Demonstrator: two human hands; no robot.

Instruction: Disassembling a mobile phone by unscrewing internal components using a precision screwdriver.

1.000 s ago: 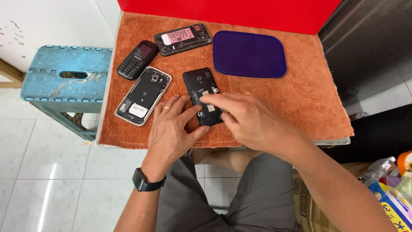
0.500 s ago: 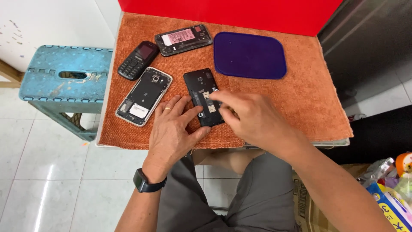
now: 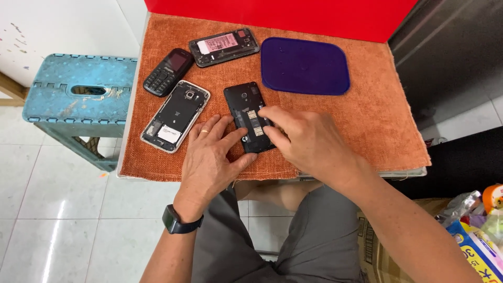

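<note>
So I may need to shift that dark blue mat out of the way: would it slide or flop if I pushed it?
The blue mat lies flat and thin on the orange towel, so it probably bends when lifted. The towel's rough weave would likely grip it, so it may drag rather than glide. Nothing rests on it, and it looks light.

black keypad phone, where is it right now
In the head view, the black keypad phone lies at the orange cloth's far left, between the blue stool and the opened white-rimmed phone.

Your left hand (image 3: 212,157) lies flat, palm down, fingers spread and pointing forward, a ring on one finger and a dark watch on the wrist. Your right hand (image 3: 304,139) reaches in from the right, fingertips curled down beside the left fingers.
</note>
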